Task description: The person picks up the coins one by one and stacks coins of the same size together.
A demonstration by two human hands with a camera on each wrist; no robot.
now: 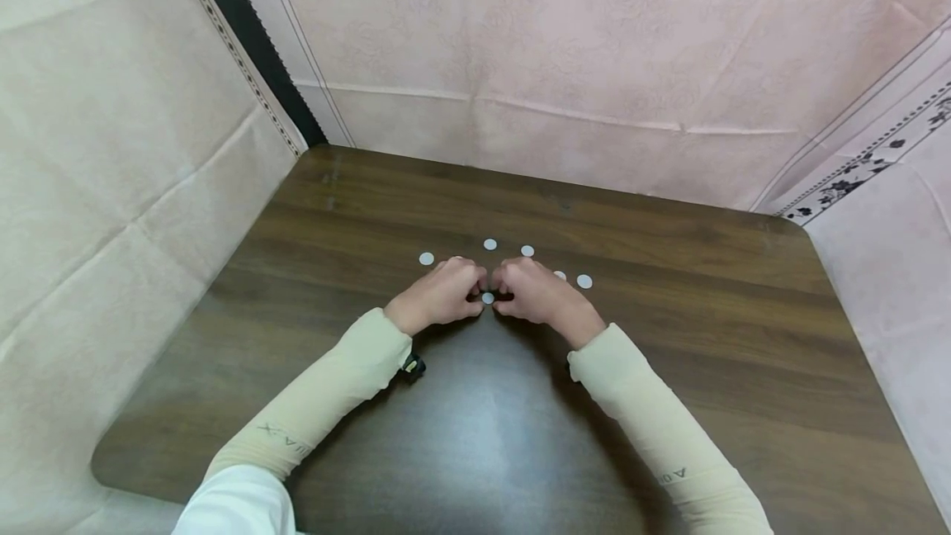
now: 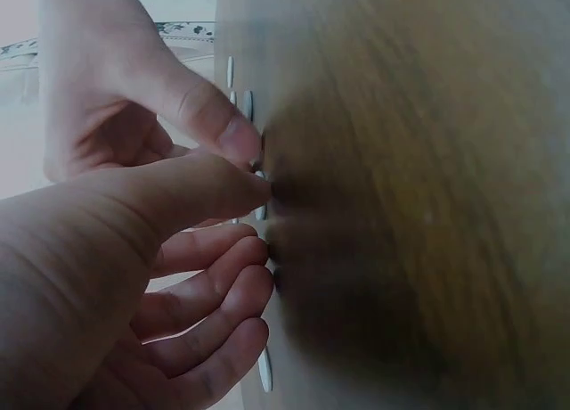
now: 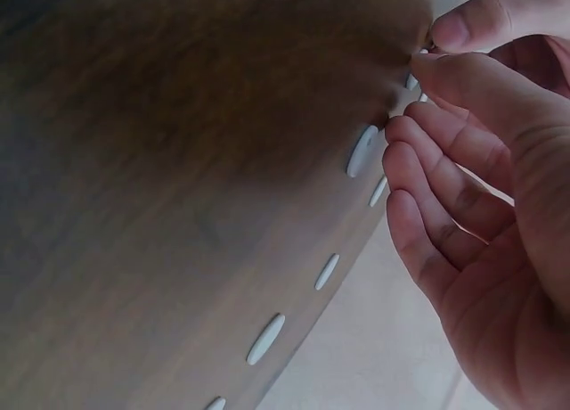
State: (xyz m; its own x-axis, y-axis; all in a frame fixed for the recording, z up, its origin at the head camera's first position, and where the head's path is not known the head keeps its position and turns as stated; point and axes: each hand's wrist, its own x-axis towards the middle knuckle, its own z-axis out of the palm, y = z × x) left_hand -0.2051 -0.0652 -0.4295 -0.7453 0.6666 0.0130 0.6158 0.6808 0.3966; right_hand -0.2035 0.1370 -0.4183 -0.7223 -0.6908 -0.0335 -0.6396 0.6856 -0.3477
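Observation:
Between my two hands a small white disc (image 1: 487, 298) lies flat on the table, the thumbs and forefingers of both hands close around it. My left hand (image 1: 449, 291) rests at its left side, fingers loosely bent, fingertips down at the wood. Mirroring it, my right hand (image 1: 531, 291) sits on the right, with its thumb near the disc. Past the right fingertips, the right wrist view shows another white disc (image 3: 362, 151) with a small mark on it. In the left wrist view, the fingers partly cover a disc (image 2: 260, 210) behind the thumb.
More white discs lie in an arc beyond the hands: one at far left (image 1: 426, 258), one at the middle (image 1: 490, 244) and one at far right (image 1: 584, 281). Others are partly hidden by the hands. Pale cloth (image 1: 594, 64) hangs behind the brown wooden table (image 1: 706, 353).

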